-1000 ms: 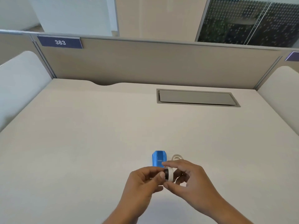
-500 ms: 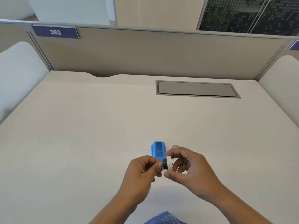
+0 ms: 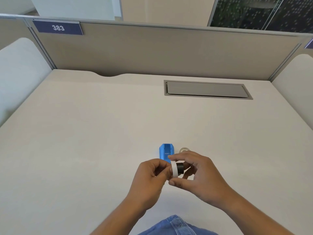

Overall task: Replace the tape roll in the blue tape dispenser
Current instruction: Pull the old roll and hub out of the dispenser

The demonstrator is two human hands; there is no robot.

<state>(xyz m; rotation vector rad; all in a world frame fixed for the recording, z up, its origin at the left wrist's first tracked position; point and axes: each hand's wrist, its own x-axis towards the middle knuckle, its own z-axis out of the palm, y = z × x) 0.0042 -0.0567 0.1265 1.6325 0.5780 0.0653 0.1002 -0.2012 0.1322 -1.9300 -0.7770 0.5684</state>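
The blue tape dispenser [image 3: 166, 153] lies open on the desk [image 3: 84, 141], just beyond my hands. A clear tape roll [image 3: 183, 149] rests on the desk right of it, partly hidden by my right fingers. Above the desk I hold a white tape roll [image 3: 174, 170] with a black hub [image 3: 180, 168] sticking out of its right side. My right hand [image 3: 198, 175] pinches the white roll's rim between forefinger and thumb. My left hand [image 3: 150, 177] presses its fingertips against the roll's left face.
A grey cable hatch [image 3: 206, 89] is set into the desk at the back right. A beige partition [image 3: 160, 51] with a "383" label [image 3: 57, 28] closes the far edge. White side panels stand left and right. Blue denim [image 3: 174, 226] shows at the bottom edge.
The black hub has come out to the right side of the white roll; before, it sat flush at the roll's left face. The camera tilted down slightly; both hands stay together.
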